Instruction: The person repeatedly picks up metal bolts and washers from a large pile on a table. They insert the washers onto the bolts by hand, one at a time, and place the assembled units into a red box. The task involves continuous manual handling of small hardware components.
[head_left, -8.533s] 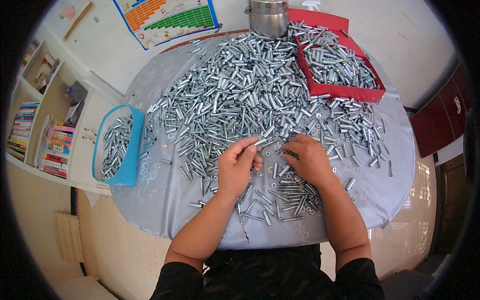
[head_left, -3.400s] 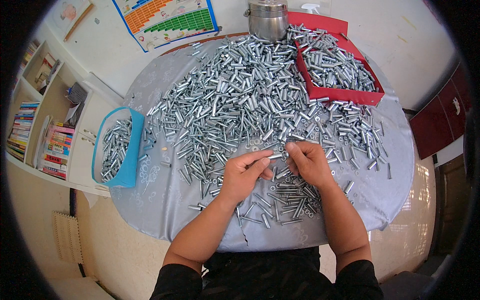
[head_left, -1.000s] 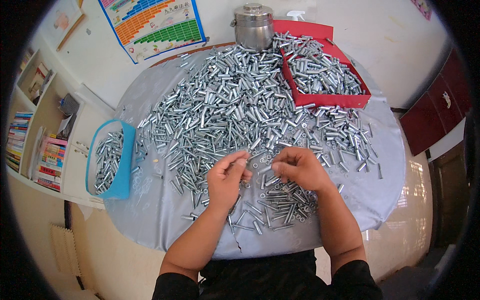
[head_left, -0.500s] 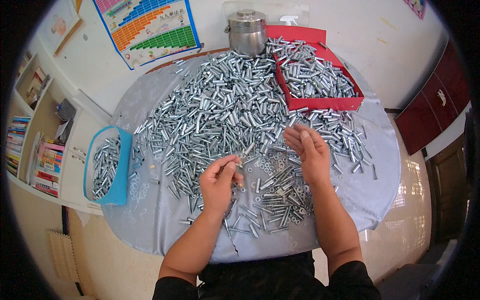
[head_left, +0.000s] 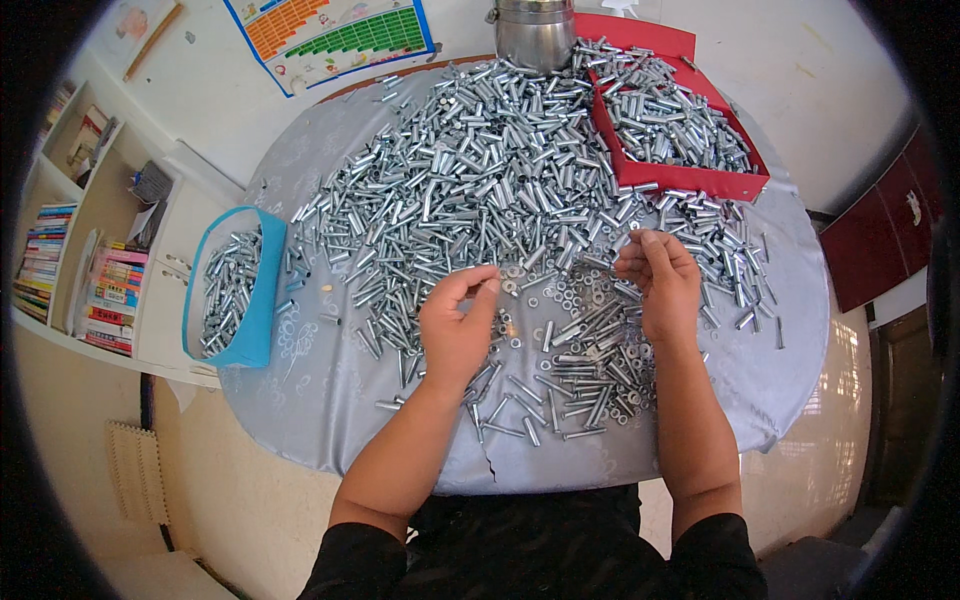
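Note:
My left hand (head_left: 458, 325) is over the near side of a large heap of metal sleeves and bolts (head_left: 470, 190), its thumb and forefinger pressed together. Whatever sits in that pinch is too small to make out. Further right, my right hand (head_left: 663, 285) hovers palm inward with thumb and fingers drawn together, its fingertips by the heap's near right edge. I cannot make out what it holds, if anything. Flat washers (head_left: 570, 292) lie between the hands. Below them is a smaller pile of bolts and washers (head_left: 600, 375).
A blue fabric bin (head_left: 262, 300) of metal sleeves stands at the left. A red box (head_left: 690, 180), full of the same parts, is at the back right beside a steel pot (head_left: 535, 38). A grey cloth (head_left: 350, 440) covers the round table. Bookshelves (head_left: 75, 215) stand left.
The view has shifted, so the table sits higher and further right. My right hand's fingers, extended before, have curled in to meet the thumb. My left hand stays pinched.

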